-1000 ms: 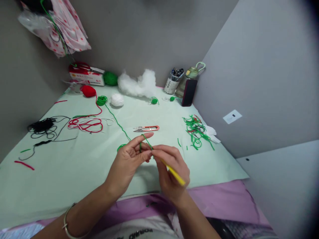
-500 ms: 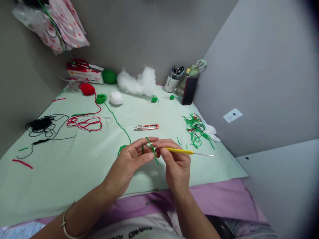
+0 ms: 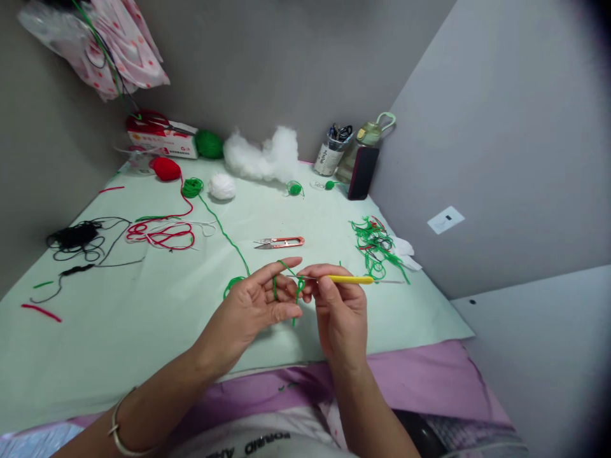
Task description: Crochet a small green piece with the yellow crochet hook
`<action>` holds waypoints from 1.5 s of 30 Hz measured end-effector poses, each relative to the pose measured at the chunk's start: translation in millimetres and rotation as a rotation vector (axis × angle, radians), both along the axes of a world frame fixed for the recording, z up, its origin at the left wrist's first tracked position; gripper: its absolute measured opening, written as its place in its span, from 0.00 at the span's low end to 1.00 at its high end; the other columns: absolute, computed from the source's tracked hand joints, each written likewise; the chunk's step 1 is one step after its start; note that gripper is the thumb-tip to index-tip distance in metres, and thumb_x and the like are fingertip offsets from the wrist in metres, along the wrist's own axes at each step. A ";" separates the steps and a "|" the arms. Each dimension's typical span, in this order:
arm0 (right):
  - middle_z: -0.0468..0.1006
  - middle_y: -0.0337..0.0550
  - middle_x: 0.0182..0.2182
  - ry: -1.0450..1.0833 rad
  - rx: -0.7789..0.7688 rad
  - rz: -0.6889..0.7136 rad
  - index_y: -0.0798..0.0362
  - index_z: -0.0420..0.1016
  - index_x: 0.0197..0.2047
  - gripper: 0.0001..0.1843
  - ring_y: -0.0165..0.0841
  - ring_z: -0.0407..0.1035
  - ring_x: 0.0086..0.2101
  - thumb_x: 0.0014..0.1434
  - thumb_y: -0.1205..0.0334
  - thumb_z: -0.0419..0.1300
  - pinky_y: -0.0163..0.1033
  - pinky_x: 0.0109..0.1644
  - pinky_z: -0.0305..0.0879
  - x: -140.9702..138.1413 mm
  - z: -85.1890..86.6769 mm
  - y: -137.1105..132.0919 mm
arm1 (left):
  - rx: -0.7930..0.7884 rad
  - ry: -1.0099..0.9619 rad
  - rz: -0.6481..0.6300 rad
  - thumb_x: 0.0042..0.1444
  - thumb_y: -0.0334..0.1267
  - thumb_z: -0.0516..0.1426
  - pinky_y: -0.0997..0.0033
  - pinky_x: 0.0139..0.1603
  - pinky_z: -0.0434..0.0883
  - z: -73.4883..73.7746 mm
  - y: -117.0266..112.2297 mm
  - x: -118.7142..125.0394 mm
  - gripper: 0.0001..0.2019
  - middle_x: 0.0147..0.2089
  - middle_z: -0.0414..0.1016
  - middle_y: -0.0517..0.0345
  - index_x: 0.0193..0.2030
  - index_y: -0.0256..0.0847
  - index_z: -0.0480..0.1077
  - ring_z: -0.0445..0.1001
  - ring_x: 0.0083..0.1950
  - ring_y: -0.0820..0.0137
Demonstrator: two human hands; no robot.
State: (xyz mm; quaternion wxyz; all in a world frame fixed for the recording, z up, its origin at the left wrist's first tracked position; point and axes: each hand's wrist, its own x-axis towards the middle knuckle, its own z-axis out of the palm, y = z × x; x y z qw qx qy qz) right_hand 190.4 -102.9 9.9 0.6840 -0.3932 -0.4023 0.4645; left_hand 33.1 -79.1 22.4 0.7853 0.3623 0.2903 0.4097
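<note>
So the bit that just changed: half a second ago the hook [image 3: 351, 280] was tilted, with the green yarn [image 3: 300, 287] running fairly straight down past its front end. Now it's almost level, and there's a little twisted loop sitting at the shaft. My read is that the yarn is around the hook now rather than just lying across it, so the stitch looks started but nowhere near secure.

Where it is: the hook's held up above the counter [image 3: 143, 343], on the person's side of the snips [image 3: 287, 242] and mostly off to their right. Long axis goes left to right, pretty much parallel with the snips. Working end points left, same way as the snips' blades; the thin back end sticks out right, past the yellow handle.

Right hand [image 3: 341, 318] is pinching the hook between thumb and fingers. Left hand [image 3: 252, 299] is nearer-side of the snips, index finger stretched out with yarn over it, thumb well apart from that finger. The tail hangs below the thumb, but I can't tell if it's actually being pinched there.
</note>
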 end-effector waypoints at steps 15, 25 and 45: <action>0.85 0.42 0.38 -0.304 0.157 -0.095 0.42 0.87 0.44 0.08 0.34 0.75 0.33 0.70 0.60 0.64 0.41 0.36 0.74 -1.6 0.4 -5.3 | -0.061 0.011 0.135 0.51 0.37 0.75 0.70 0.48 0.73 8.1 -0.7 11.7 0.21 0.34 0.80 0.63 0.54 0.47 0.84 0.78 0.38 0.71; 0.83 0.42 0.35 -0.374 0.221 -0.229 0.43 0.87 0.44 0.09 0.33 0.75 0.31 0.70 0.63 0.64 0.42 0.36 0.75 4.9 -0.9 -7.1 | -0.211 -0.069 0.045 0.54 0.39 0.74 0.76 0.45 0.72 5.8 0.7 5.4 0.17 0.36 0.78 0.61 0.51 0.43 0.86 0.75 0.37 0.76; 0.84 0.43 0.40 -0.653 0.379 -0.136 0.46 0.81 0.52 0.13 0.34 0.80 0.37 0.73 0.68 0.57 0.41 0.42 0.79 13.1 -5.4 -9.1 | -0.008 0.081 0.123 0.58 0.38 0.71 0.71 0.49 0.69 3.6 -1.7 4.3 0.19 0.33 0.75 0.65 0.57 0.48 0.83 0.74 0.38 0.72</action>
